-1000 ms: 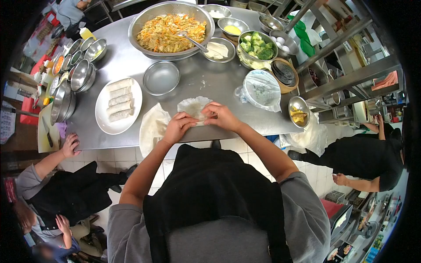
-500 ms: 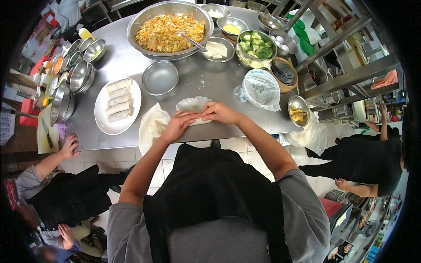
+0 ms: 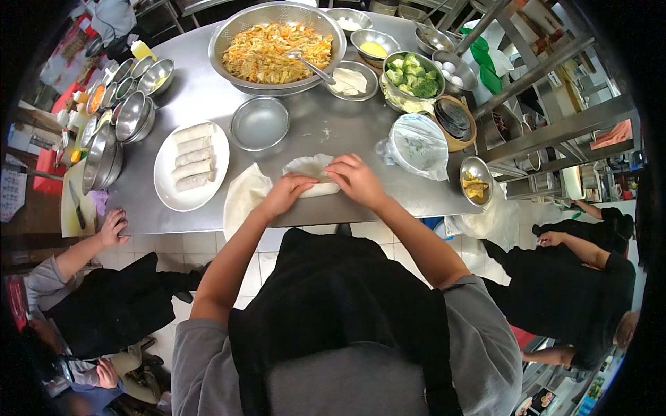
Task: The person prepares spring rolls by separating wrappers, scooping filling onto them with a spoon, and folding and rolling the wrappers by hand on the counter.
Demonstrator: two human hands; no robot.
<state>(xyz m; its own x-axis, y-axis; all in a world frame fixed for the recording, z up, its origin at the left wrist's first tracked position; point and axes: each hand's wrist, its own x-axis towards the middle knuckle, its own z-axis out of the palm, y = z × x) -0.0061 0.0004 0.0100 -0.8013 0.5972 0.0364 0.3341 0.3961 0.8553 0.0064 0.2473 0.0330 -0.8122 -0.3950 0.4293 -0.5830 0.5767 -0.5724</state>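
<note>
Steel bench [image 3: 146, 211] on my feed, folks: left hand [image 3: 286, 194] and right hand [image 3: 357, 182] are both pinching a white wrapper [image 3: 304, 165] by the near edge, right of the plate [image 3: 164, 184] of rolls [image 3: 193, 156].

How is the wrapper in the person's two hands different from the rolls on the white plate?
The wrapper is partly open, with a flap spread out, while the rolls look closed up. The wrapper lies on the steel table, with the left hand and right hand on it; the rolls lie side by side on the white plate, with no hand touching them. Both look pale.
</note>
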